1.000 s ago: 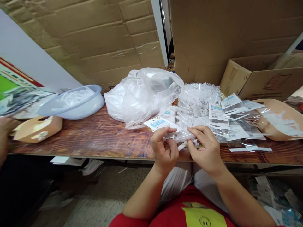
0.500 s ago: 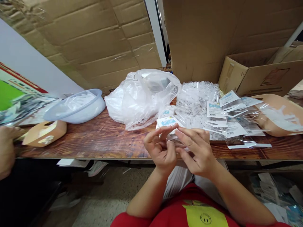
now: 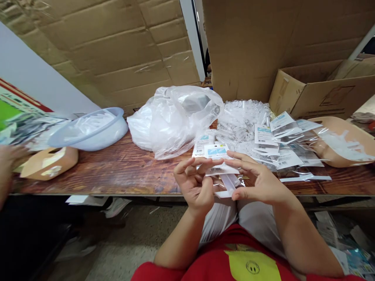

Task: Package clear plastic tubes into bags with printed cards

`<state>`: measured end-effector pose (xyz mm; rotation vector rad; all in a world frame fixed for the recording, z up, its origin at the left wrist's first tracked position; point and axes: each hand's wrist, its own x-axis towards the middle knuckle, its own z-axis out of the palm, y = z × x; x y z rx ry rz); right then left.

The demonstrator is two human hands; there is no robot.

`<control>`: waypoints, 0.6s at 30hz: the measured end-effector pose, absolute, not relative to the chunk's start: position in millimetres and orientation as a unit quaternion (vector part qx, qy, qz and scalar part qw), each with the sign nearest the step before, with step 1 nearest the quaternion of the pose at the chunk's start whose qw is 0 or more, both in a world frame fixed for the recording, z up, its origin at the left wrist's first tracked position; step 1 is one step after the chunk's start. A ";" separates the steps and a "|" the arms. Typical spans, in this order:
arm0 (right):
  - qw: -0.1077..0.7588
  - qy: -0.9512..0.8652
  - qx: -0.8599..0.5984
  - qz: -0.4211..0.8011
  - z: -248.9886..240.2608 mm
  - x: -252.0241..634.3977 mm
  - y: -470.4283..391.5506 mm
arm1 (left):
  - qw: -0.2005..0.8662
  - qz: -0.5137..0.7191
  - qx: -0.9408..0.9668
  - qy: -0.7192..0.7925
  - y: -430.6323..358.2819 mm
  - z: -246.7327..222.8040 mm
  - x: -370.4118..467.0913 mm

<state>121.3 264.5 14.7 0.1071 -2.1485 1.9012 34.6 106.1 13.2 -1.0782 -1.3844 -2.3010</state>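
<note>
With the clock's centre taken at the held thing and 12 o'clock pointing away from the wearer, a small clear plastic packet with a white-and-blue printed card (image 3: 224, 169) is held up between both hands, just over the near table edge. At 8 o'clock it is held by the left hand (image 3: 193, 189), with the fingers curled across the card. At 4 o'clock it is held by the right hand (image 3: 259, 179), with index finger and thumb parted along its edge. Inside, a flat translucent plastic piece (image 3: 229, 182) can be made out.

The packet can be judged very light. The film is likely to be slick, thin and easily creased; more stiffness is to be expected from the card, though it could be bent by a hard squeeze. A hold is best taken with light fingertips at the card's 2 side edges, with the plastic piece left unpressed.

At 1 o'clock a loose heap of small clear plastic pieces (image 3: 244, 121) is seen, at 2 o'clock a pile of similar carded packets (image 3: 288, 134), and at 10 o'clock a crumpled translucent white plastic bag (image 3: 172, 125).
</note>
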 end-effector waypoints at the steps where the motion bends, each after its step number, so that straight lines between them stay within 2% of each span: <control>1: 0.138 -0.728 0.026 0.671 15.9 119.8 262.5 | 0.123 -0.785 -0.385 -0.470 105.7 13.1 34.9; 3: 0.165 -0.712 0.011 0.682 18.0 116.0 258.0 | 0.123 -0.774 -0.413 -0.463 104.2 12.4 35.7; 7: 0.287 -0.713 0.012 0.639 19.0 108.5 247.8 | 0.154 -0.746 -0.441 -0.476 99.6 9.2 38.6; 12: 0.459 -0.757 0.105 0.452 22.6 110.3 253.1 | 0.149 -0.709 -0.474 -0.500 94.2 7.6 43.6; 15: 0.500 -0.788 0.109 0.341 35.2 123.9 282.6 | 0.157 -0.674 -0.506 -0.515 89.8 13.7 38.8; 18: 0.527 -0.792 0.031 0.308 55.1 140.1 337.0 | 0.192 -0.613 -0.488 -0.592 84.5 22.3 12.5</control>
